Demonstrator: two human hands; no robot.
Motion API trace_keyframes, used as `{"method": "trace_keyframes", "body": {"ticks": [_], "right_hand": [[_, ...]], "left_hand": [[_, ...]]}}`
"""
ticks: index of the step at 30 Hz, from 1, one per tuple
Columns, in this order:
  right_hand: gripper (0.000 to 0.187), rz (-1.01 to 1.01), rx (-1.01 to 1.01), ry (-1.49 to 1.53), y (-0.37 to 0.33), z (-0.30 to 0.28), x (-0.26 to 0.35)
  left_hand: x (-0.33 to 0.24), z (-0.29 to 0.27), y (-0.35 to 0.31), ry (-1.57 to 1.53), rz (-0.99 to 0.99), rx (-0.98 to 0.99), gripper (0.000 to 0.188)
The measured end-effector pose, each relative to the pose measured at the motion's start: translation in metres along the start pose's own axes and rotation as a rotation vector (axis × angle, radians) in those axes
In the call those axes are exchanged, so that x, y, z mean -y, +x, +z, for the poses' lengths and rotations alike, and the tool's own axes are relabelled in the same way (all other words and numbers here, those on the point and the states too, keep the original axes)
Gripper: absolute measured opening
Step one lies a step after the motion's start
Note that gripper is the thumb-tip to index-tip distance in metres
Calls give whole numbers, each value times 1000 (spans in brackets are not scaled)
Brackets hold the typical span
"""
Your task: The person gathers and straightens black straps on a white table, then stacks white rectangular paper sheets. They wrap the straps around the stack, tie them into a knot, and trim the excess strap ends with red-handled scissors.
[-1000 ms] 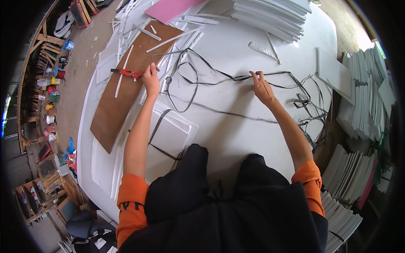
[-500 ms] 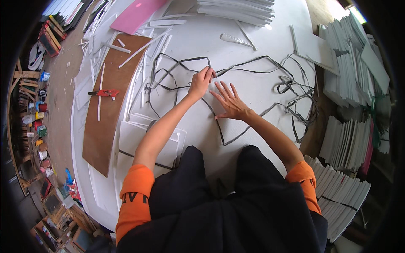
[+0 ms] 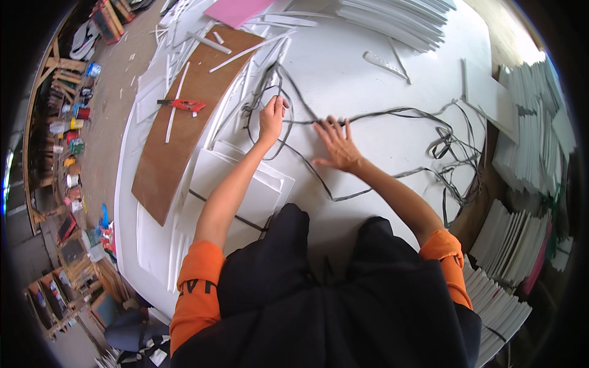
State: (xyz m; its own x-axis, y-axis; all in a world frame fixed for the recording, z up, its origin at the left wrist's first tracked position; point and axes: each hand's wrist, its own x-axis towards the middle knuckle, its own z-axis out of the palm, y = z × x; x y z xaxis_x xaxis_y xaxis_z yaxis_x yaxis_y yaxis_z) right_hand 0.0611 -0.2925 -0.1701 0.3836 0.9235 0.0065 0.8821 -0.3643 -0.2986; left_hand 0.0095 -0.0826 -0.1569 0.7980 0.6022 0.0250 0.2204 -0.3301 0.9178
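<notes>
A long black strap [image 3: 402,111] lies in loose loops across the white tabletop [image 3: 374,89]. My left hand [image 3: 270,121] is closed on part of it, and a loop stands up beyond the fingers. To the right, my right hand [image 3: 338,146] has its fingers spread, with the fingertips over a stretch of the strap; whether they press on it cannot be told. More of the strap is tangled near the table's right edge. Close to my left forearm sits a small stack of white panels [image 3: 245,172], with a dark band across it.
On the left, a red utility knife [image 3: 189,105] rests on a brown board [image 3: 178,141] among thin white offcuts. A pile of white sheets [image 3: 396,21] and a pink sheet [image 3: 236,9] are at the far side. White panel stacks [image 3: 512,242] stand beyond the right edge.
My left hand has moved left, away from my right hand, drawing the strap along. My right hand's fingertips are now over the strap. The whole view has shifted and turned slightly.
</notes>
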Motion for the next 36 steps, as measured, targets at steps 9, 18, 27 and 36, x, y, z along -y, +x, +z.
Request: {"method": "trace_keyframes", "body": {"ticks": [9,18,27,36], "right_hand": [[47,100,-80,56,-93,12,-44],[39,1684,5,-403,-484,-147,-336],[41,632,-551,-301,-196,-84,-212],[41,275,92,494,-30,-6,-39]], "left_hand": [[-38,35,32,-347,-51,27,33],[-79,81,33,-632,-141,214,33],[-89,98,30,-753,-214,210,29],[-35,-30,44,-809,-297,-186,26]]}}
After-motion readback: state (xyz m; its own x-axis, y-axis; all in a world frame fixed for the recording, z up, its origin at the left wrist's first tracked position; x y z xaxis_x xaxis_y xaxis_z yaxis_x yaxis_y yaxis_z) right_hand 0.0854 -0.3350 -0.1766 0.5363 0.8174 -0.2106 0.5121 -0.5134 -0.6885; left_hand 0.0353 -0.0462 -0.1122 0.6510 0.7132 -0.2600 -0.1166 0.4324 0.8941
